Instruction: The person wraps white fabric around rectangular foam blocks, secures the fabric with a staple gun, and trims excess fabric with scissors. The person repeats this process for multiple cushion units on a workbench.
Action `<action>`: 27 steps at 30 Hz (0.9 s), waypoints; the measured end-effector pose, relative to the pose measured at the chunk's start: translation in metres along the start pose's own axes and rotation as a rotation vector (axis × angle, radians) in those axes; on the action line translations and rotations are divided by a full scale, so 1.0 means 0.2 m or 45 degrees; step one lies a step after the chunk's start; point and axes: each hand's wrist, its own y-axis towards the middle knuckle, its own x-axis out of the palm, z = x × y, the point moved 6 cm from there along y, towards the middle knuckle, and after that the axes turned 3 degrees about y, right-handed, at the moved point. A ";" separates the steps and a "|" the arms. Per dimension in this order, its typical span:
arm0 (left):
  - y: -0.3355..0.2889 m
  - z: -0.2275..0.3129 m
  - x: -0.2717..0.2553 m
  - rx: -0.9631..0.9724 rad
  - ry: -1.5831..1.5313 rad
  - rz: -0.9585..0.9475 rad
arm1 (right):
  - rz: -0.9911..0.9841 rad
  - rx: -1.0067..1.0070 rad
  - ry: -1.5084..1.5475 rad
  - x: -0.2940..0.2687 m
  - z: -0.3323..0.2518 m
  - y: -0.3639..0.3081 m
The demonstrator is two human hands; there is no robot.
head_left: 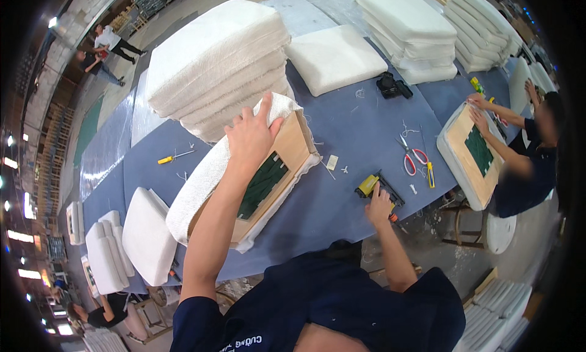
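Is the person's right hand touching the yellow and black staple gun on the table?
Touching. The head view shows the right hand resting on the rear of the staple gun, fingers over its black body, no gap visible.

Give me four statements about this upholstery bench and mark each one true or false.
1. The left hand rests on a white padded seat cushion with its wooden underside up. True.
2. The right hand holds scissors. False: it grips a yellow and black staple gun; the red-handled scissors lie apart on the table.
3. A yellow screwdriver lies left of the cushion. True.
4. The stack of cushions is blue. False: white.
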 end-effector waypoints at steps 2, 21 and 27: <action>0.00 0.03 -0.01 0.003 -0.028 -0.015 | -0.065 0.047 0.067 -0.01 0.05 0.09; -0.18 0.15 -0.09 0.053 0.006 -0.029 | 0.256 -0.883 1.742 -1.09 -1.21 0.18; -0.06 -0.13 -0.12 0.287 -0.599 -0.589 | 0.119 -0.683 1.754 -1.02 -1.28 0.21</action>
